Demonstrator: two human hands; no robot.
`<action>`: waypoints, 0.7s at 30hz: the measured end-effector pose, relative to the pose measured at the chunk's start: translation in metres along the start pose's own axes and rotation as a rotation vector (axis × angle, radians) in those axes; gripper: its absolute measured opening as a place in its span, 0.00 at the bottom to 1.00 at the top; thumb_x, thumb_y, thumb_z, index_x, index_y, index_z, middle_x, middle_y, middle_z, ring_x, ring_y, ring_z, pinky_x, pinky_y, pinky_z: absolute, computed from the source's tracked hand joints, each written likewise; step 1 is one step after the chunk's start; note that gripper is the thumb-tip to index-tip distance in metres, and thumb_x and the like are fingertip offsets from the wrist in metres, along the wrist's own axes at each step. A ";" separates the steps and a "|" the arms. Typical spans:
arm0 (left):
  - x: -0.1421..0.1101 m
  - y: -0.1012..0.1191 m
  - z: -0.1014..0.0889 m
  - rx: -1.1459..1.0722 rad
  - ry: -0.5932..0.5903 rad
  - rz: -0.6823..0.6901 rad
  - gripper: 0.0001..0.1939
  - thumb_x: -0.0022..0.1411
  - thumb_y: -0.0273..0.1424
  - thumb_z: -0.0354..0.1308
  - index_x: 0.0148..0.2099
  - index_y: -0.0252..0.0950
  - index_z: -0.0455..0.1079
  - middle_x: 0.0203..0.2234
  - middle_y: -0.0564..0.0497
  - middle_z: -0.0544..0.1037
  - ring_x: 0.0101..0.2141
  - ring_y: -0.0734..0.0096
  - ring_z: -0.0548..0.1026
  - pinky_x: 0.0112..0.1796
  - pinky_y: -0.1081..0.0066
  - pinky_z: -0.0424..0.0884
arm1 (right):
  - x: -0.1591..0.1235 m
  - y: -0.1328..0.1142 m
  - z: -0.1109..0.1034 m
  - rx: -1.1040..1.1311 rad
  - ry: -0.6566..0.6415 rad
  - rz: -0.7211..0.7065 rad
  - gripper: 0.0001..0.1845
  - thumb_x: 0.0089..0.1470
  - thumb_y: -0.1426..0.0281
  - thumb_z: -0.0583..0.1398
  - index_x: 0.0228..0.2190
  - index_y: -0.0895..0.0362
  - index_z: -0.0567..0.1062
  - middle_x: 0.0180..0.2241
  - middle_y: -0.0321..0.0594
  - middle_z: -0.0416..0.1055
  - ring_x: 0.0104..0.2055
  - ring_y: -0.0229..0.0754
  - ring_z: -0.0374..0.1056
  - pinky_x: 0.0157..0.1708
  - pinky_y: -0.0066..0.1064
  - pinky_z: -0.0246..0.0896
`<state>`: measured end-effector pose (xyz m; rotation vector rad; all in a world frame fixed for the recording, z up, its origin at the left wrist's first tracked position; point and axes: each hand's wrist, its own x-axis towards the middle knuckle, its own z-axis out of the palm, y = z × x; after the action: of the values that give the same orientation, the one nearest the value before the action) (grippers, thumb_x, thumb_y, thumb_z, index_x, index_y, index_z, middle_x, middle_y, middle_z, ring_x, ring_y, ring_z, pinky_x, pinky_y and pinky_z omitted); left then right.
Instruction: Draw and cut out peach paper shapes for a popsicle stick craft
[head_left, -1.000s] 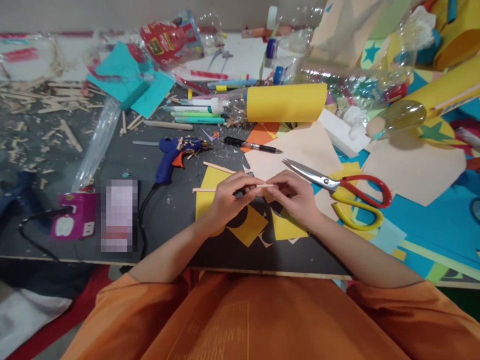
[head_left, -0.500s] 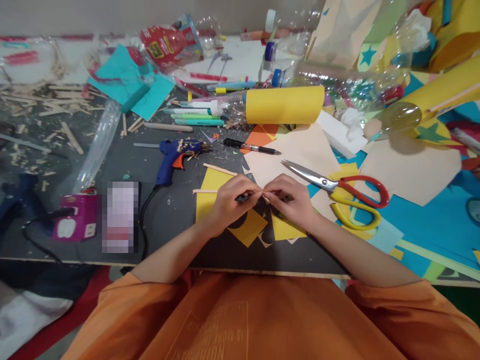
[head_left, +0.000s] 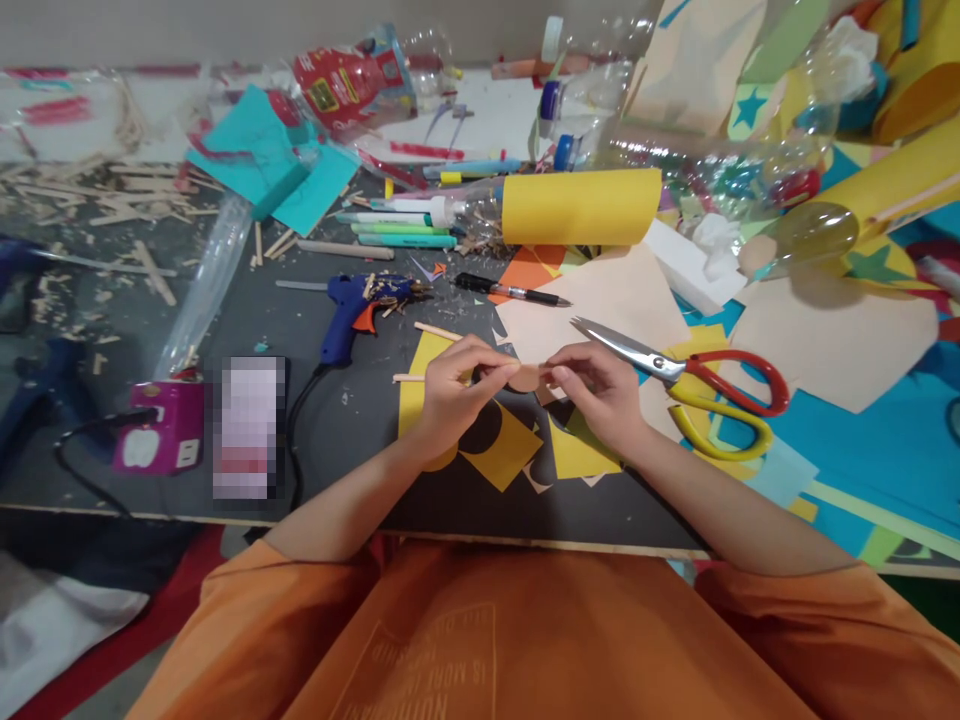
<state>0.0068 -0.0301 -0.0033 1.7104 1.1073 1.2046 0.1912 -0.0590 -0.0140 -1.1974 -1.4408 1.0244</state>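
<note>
Small round peach paper disc (head_left: 526, 378), held above dark grey tabletop (head_left: 345, 475); pinched at left edge between thumb and forefinger of left hand (head_left: 457, 395), at right edge likewise by right hand (head_left: 606, 390). Nearby: yellow paper offcuts (head_left: 514, 455) with rounded cut-outs; beside right hand, red-and-yellow-handled metal scissors (head_left: 669, 369).

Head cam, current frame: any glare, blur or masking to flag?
Head view: glare streaks the clear plastic bottle; same view, the orange shirt has soft, faint print; pixelation masks a likely phone; the peach disc between left hand and right hand lacks crisp detail.
</note>
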 end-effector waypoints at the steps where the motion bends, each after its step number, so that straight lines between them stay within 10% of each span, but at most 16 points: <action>1: 0.000 -0.001 0.000 -0.007 0.004 0.004 0.05 0.58 0.27 0.64 0.29 0.39 0.76 0.22 0.57 0.74 0.25 0.77 0.70 0.26 0.75 0.66 | 0.000 0.000 0.000 -0.004 0.000 -0.012 0.05 0.58 0.65 0.60 0.33 0.54 0.74 0.31 0.37 0.75 0.30 0.37 0.73 0.28 0.29 0.68; 11: -0.002 -0.006 -0.001 0.053 -0.107 0.142 0.06 0.64 0.33 0.60 0.42 0.40 0.77 0.34 0.50 0.81 0.35 0.71 0.78 0.36 0.70 0.74 | 0.003 -0.001 0.002 -0.051 -0.027 -0.029 0.07 0.57 0.65 0.61 0.38 0.52 0.74 0.36 0.39 0.77 0.33 0.39 0.74 0.30 0.31 0.72; 21: -0.004 -0.010 0.005 -0.198 -0.104 -0.135 0.12 0.60 0.30 0.62 0.47 0.38 0.72 0.41 0.48 0.79 0.32 0.77 0.78 0.35 0.76 0.75 | 0.006 0.000 0.002 0.009 -0.151 0.006 0.09 0.58 0.65 0.60 0.42 0.52 0.71 0.41 0.40 0.73 0.25 0.32 0.66 0.22 0.27 0.63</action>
<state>0.0084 -0.0312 -0.0151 1.5060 0.9900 1.0907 0.1891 -0.0533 -0.0130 -1.1386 -1.5481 1.1446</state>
